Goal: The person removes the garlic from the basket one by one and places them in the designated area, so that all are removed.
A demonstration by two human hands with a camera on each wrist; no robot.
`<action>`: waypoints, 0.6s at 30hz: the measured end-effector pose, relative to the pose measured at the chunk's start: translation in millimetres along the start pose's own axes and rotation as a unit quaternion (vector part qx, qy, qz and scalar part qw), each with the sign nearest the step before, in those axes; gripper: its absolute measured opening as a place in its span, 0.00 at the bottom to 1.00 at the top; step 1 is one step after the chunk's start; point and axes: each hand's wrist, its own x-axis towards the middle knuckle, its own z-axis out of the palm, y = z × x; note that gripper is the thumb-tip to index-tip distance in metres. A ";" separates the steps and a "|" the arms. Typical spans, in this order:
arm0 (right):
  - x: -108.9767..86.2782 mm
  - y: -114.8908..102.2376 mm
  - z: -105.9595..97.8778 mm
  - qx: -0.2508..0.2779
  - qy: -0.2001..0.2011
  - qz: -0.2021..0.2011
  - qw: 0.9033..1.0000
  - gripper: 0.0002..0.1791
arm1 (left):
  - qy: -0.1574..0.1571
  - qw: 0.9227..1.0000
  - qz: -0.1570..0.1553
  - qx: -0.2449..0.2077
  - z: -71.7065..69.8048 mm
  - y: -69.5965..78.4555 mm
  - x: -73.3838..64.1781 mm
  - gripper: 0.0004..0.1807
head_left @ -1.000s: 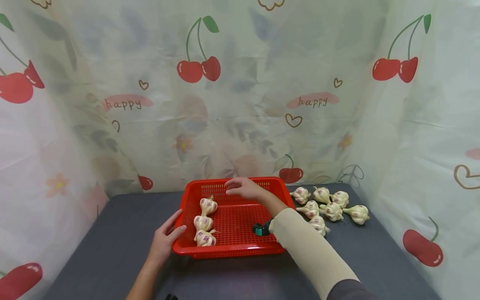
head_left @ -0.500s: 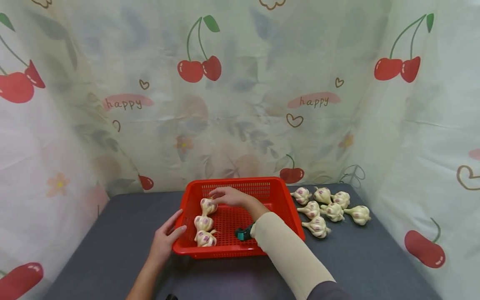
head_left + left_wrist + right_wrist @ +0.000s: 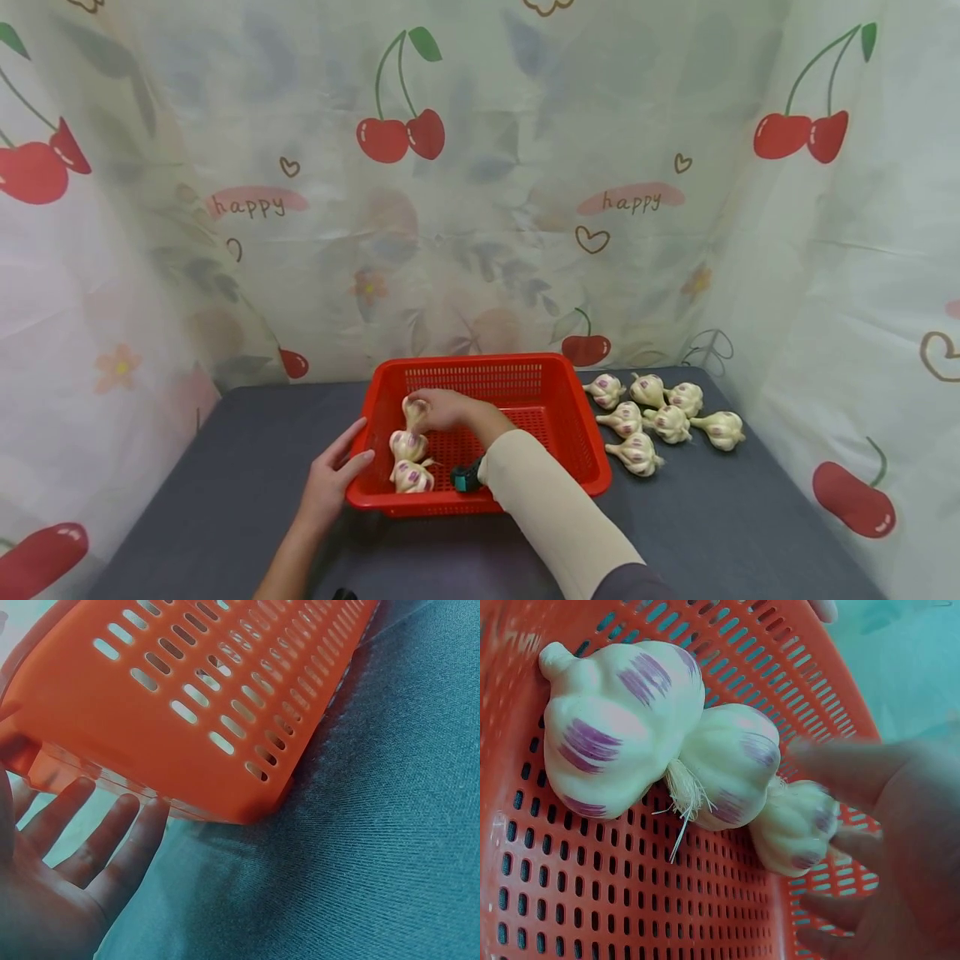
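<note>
A red plastic basket (image 3: 582,442) stands on the dark table, holding a column of three garlic bulbs along its left side. My right hand (image 3: 447,410) reaches into it and grips the farthest garlic bulb (image 3: 414,412), partly covering it. In the right wrist view, thumb and fingers lie on either side of that bulb (image 3: 795,829); the lower fingers are spread apart. The middle bulb (image 3: 731,765) and the nearest bulb (image 3: 615,724) touch end to end. Against the basket's left rim rests my left hand (image 3: 330,475), its fingers fairly straight along the slotted outer wall (image 3: 127,712).
Several loose garlic bulbs (image 3: 667,423) lie on the dark table (image 3: 225,492) to the right of the basket. A cherry-printed curtain (image 3: 480,250) closes off the back and both sides. A wrist strap (image 3: 467,477) sits on my right forearm.
My right hand has moved left across the basket and down onto the farthest garlic bulb, its fingers closing around it. The left hand has stayed at the rim.
</note>
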 end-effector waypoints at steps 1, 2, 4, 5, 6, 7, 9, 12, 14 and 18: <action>0.1 -0.1 0.0 -0.013 0.003 0.007 1.000 0.35 | 0.000 1.000 -0.001 0.000 -0.1 0.4 0.1 0.31; -0.3 -0.2 -0.5 -0.024 0.005 0.011 1.000 0.34 | 0.000 1.000 -0.002 0.000 -0.3 0.6 0.1 0.31; -1.1 -1.0 -2.5 -0.037 0.012 0.015 0.999 0.34 | 0.001 1.000 -0.003 0.000 -0.4 1.0 0.2 0.31; -2.0 -1.1 -3.6 -0.040 0.015 0.017 0.999 0.33 | 0.001 1.000 -0.003 -0.001 -0.4 1.3 0.0 0.31; -2.6 -1.3 -4.9 -0.039 0.017 0.018 0.999 0.33 | 0.002 1.000 -0.003 -0.001 -0.4 1.5 0.0 0.31; -3.3 -1.6 -5.8 -0.039 0.019 0.019 0.999 0.33 | 0.003 1.000 -0.002 -0.001 -0.5 1.8 0.0 0.31; -4.3 -1.9 -7.1 -0.035 0.023 0.020 0.999 0.32 | 0.003 1.000 0.000 -0.002 -0.5 2.1 0.2 0.30; -4.1 -1.4 -6.3 -0.022 0.025 0.016 0.999 0.32 | 0.001 1.000 0.001 -0.003 -0.6 2.1 0.2 0.30; -2.4 -0.9 -4.4 -0.018 0.025 0.004 1.000 0.31 | -0.001 1.000 0.002 -0.003 -0.3 1.7 0.1 0.30; 3.4 -0.1 0.5 -0.012 0.014 -0.012 1.000 0.34 | -0.002 1.000 0.006 -0.004 -0.3 0.9 -0.9 0.30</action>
